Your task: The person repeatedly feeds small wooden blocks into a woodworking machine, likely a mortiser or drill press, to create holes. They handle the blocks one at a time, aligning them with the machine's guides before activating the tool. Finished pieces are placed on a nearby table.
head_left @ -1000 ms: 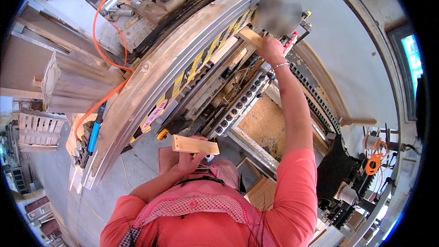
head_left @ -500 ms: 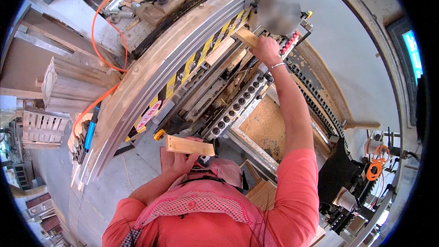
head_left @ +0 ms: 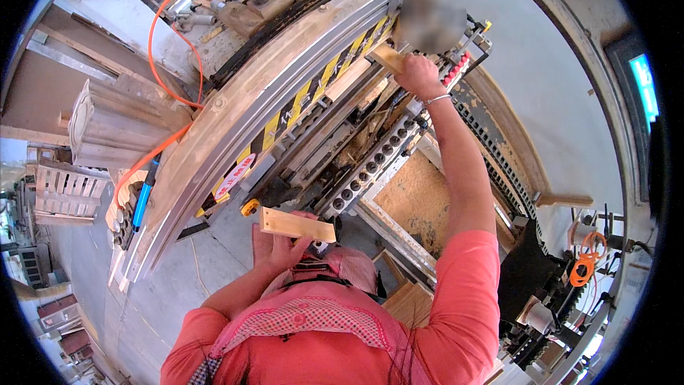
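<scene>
Near my body, my left hand [head_left: 283,252] grips a short wooden block [head_left: 298,225] from below, with a small dark hole near its left end. My right arm is stretched far forward over the machine. There my right hand [head_left: 420,75] is closed on the end of another wooden block [head_left: 387,58]. That block lies at the machine's far end, close to a pale wood piece [head_left: 349,80] along the yellow-and-black striped edge [head_left: 292,108]. Right-hand fingertips are partly hidden.
A row of round black-capped fittings [head_left: 370,167] runs along the machine bed. Sawdust lies in a framed tray [head_left: 413,203] right of it. An orange hose [head_left: 151,43] loops over the left side, near a blue air gun [head_left: 144,196]. A lit screen [head_left: 643,85] stands far right.
The view has shifted slightly. Both hands keep hold of their wooden blocks, with little visible movement.
</scene>
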Demonstrator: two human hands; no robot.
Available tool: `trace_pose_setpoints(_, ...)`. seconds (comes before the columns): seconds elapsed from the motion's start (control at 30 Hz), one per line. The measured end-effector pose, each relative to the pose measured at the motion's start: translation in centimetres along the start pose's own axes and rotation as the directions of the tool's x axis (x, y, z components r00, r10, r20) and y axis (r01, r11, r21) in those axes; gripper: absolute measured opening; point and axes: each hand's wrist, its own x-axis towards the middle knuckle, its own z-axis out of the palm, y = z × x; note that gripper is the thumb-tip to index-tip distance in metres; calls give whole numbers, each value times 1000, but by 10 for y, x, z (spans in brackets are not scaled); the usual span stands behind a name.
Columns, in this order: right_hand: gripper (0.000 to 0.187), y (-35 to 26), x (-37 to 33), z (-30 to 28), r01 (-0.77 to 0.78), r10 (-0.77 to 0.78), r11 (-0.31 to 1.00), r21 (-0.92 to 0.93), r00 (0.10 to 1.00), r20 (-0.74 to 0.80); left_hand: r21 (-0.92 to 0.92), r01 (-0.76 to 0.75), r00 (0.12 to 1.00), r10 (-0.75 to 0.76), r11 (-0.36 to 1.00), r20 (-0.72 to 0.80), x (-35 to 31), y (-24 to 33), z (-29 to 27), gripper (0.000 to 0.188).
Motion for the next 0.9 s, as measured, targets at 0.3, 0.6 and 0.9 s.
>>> trace_pose_setpoints(0.3, 35, 0, -5, -9, 4, -3, 1000, -6, 995, 100, 66, 43, 999, -41, 997, -29, 0, 0, 2, 29)
trace_pose_setpoints(0.6, 34, -1, -2, -6, 3, 1, 999, -37, 995, 104, 31, 27, 995, -24, 999, -98, -5, -15, 6, 28)
trace_pose_setpoints(0.9, 29, 1, -2, 0, 22, -21, 998, -52, 1000, 9, 68, -17, 997, 23, 998, -80, -4, 10, 3, 33)
